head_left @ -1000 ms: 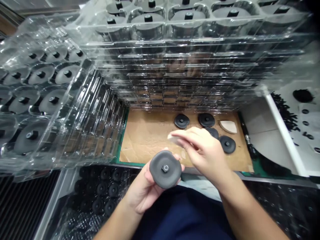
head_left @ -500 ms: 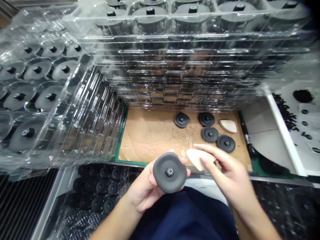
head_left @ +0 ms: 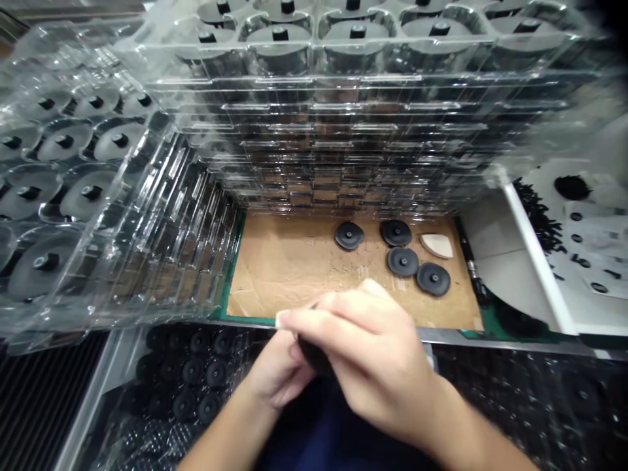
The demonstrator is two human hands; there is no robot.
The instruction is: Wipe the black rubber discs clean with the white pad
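Observation:
A black rounded disc [head_left: 316, 358] is held in my left hand [head_left: 279, 376], its fingers closed on the edge. Most of the disc is hidden behind my right hand [head_left: 375, 350], which lies over it with the fingers bent together. The cream wedge-shaped pad seen earlier in the right fingers is now almost wholly covered by them. On the cardboard sheet [head_left: 284, 261] beyond my hands lie several similar black discs [head_left: 403, 261] with short central stems. A second cream wedge pad [head_left: 437, 246] rests at their right.
Tall stacks of clear plastic trays [head_left: 343, 124] holding discs rise behind and at the left [head_left: 147, 216]. A white divider [head_left: 537, 252] stands at the right, beside a heap of small black parts [head_left: 540, 216]. More discs [head_left: 191, 369] lie below the bench edge.
My right hand has moved left with the cream pad, onto the disc in my left hand. The disc has turned from facing the camera to tilted and mostly covered.

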